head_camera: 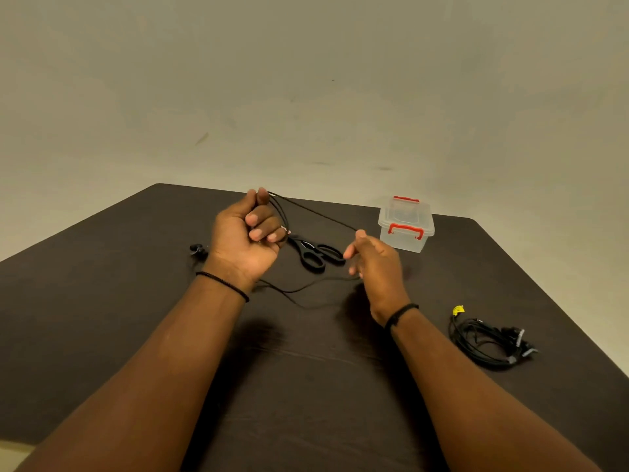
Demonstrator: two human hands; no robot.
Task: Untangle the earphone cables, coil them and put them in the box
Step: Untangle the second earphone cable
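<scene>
Plain beige wall is seen behind a dark brown surface (306,386), on which everything lies.

Head view: one thin black earphone cable (316,212) is stretched taut in the air between the two hands, above the middle of the surface. The left hand (248,233) is raised with its fingers curled round several turns of the cable, so its grip is closed on a small coil. The right hand (371,264) pinches the running strand between thumb and fingertips, the other fingers loosely bent. Slack cable droops from the hands and trails on the surface near the wrists, and an earbud (198,250) lies toward the left edge. A second bundle of black cables (490,342), with a yellow tag, lies near the right edge, apparently not yet sorted. The clear box (406,226) with red latches stands toward the far right corner, its lid on. Black scissors (316,255) lie between the hands and the far edge.

The cable is judged light, limp and springy, likely to slip or uncoil if released. It is best held at the coil itself, with the free strand guided under light tension, never pulled at the earbuds.
</scene>
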